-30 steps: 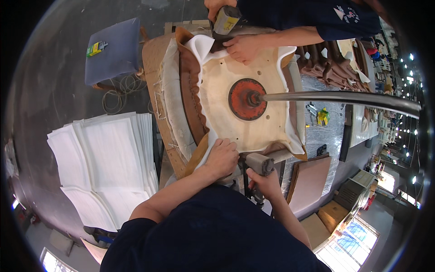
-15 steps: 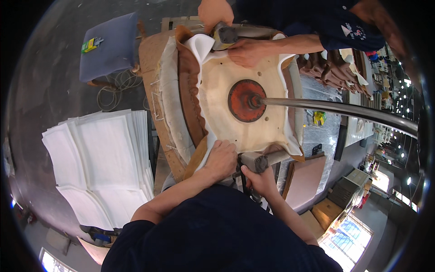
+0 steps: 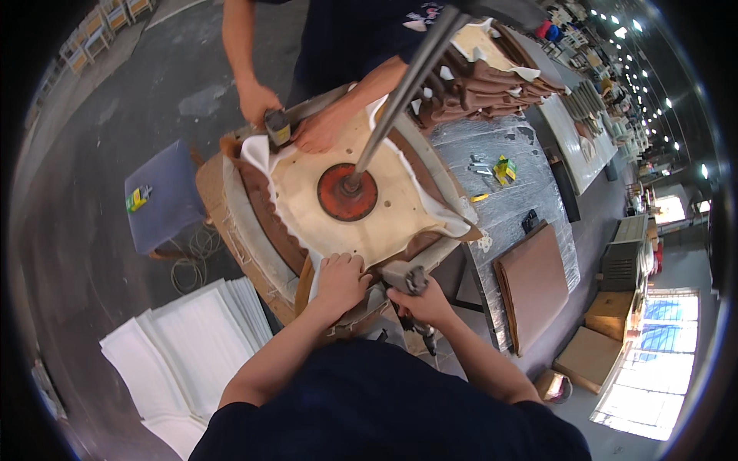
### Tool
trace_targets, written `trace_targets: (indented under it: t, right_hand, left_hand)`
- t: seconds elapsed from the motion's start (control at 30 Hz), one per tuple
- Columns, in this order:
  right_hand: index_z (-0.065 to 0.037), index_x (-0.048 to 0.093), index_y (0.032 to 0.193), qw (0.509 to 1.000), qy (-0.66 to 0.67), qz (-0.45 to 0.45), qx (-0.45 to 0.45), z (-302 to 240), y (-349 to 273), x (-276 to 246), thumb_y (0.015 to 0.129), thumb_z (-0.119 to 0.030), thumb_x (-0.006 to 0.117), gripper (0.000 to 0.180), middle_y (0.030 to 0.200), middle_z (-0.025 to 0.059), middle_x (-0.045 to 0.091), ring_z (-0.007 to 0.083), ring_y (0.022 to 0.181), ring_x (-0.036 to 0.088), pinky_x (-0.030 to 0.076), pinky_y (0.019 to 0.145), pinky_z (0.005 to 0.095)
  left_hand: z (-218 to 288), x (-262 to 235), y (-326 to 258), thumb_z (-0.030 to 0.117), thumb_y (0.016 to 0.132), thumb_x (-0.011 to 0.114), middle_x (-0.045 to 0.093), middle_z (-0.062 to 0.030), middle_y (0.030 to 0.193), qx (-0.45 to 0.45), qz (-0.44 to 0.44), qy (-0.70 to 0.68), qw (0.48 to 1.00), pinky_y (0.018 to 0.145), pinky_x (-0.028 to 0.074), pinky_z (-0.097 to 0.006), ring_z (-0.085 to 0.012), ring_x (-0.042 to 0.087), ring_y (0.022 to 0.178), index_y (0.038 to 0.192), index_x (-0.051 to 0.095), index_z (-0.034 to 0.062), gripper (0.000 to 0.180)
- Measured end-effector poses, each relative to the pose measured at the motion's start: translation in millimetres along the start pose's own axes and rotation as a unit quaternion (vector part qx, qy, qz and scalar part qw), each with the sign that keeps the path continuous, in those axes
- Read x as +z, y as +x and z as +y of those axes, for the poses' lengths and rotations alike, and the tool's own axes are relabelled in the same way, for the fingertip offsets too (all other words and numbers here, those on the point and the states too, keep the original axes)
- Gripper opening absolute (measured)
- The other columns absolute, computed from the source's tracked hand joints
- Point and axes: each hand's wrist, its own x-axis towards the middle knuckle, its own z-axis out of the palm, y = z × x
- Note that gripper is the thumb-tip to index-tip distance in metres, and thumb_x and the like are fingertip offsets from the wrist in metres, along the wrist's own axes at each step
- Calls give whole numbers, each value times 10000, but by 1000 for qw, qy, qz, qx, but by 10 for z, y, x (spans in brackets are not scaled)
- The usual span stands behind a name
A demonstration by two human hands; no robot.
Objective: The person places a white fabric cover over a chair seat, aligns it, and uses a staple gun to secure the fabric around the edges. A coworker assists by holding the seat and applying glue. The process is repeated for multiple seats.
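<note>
A plywood seat panel (image 3: 304,188), edged with brown cover material (image 3: 254,196) and white padding (image 3: 256,154), lies under a red round press disc (image 3: 335,201) on a metal rod (image 3: 400,100). My left hand (image 3: 340,283) is closed over the panel's near edge, fingertips on the wood, gripping the cover's edge; the fold beneath is partly hidden. My right hand (image 3: 424,301) grips a staple gun (image 3: 404,276), its nose by the near edge, just right of my left hand. Across from me, a co-worker's hand (image 3: 257,101) holds another staple gun (image 3: 277,127); their other hand (image 3: 315,132) presses the far edge.
White padding sheets (image 3: 184,349) are stacked at lower left, near a blue-grey padded stool (image 3: 163,196) and a coiled hose (image 3: 192,257). On the right, a plastic-covered table (image 3: 523,192) bears brown folded material (image 3: 534,284), a yellow-green box (image 3: 504,170) and brown covers (image 3: 477,88).
My view has turned, so the panel and surroundings appear rotated and the rod slants upward. Both my hands stay at the near edge, the right still holding the staple gun.
</note>
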Motion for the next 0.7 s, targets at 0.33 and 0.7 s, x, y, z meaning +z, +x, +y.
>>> trace_targets:
  t: [0.33,0.7]
  right_hand:
    - [-3,735,1137,980,111,155,-48,351,-255,-630,991,-191,851,264,801,29,724,135,593,676,537,536,318]
    - [13,744,1112,998,-15,62,-2,-53,338,-1020,958,-247,887,334,756,31,714,113,559,667,512,493,289]
  left_hand:
    - [257,561,831,279,779,963,593,-235,1376,174,94,-17,980,1200,400,-605,-490,509,1406,996,697,46,415]
    - [252,736,983,320,822,918,495,-247,1581,145,86,-33,985,1336,268,-621,-505,348,1599,1101,803,3,437]
